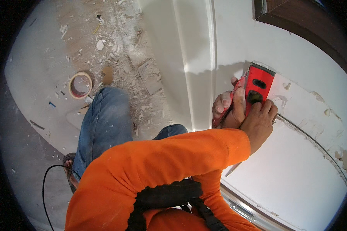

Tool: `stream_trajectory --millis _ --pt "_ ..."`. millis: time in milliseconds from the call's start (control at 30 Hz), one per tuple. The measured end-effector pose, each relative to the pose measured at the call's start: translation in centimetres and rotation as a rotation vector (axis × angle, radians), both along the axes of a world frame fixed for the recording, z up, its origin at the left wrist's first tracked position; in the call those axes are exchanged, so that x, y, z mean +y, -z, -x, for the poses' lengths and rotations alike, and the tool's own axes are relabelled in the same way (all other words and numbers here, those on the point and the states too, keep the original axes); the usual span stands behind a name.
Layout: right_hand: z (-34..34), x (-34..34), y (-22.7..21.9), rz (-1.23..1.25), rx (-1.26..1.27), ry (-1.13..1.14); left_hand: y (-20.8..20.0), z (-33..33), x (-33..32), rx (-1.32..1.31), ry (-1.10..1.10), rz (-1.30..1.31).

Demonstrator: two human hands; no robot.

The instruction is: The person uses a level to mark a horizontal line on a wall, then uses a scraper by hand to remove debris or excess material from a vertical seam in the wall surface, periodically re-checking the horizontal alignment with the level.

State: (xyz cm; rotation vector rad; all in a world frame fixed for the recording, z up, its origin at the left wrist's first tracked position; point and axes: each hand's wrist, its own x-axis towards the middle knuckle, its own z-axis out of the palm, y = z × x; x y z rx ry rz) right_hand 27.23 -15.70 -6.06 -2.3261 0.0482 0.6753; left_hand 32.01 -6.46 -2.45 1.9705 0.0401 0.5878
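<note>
A red, box-shaped spirit level with a dark end cap lies against the white wall surface at the right. Its long axis runs steeply, leaning slightly right toward the top; the capped end points up and away from the person, and the lower end is hidden under the fingers. One oval cutout shows dark, and a rounder one below it frames something dull greenish. The left hand, crossing over in its orange sleeve, is bent closed over the level's lower part. The right hand, whitened with dust, lies just beside it, fingers curled around a slim red piece whose kind I cannot tell. On the debris-strewn floor, near the knee in blue jeans, a cream ring-shaped tape roll lies flat, floor showing through its hole, close to a brown cardboard-like scrap.
</note>
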Motion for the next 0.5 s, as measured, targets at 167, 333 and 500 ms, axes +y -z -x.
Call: stream_trajectory --millis 167,333,500 --pt "-3.3 2.4 2.8 -0.04 -0.018 -0.04 0.1 0.0 0.2 0.001 0.04 -0.021" --pt "3.1 -0.7 -0.8 0.065 0.042 -0.007 0.3 -0.2 0.0 0.005 0.025 0.036" --pt "6.6 -2.6 -3.3 0.136 0.082 0.026 0.5 -0.3 0.0 0.005 0.079 0.025"
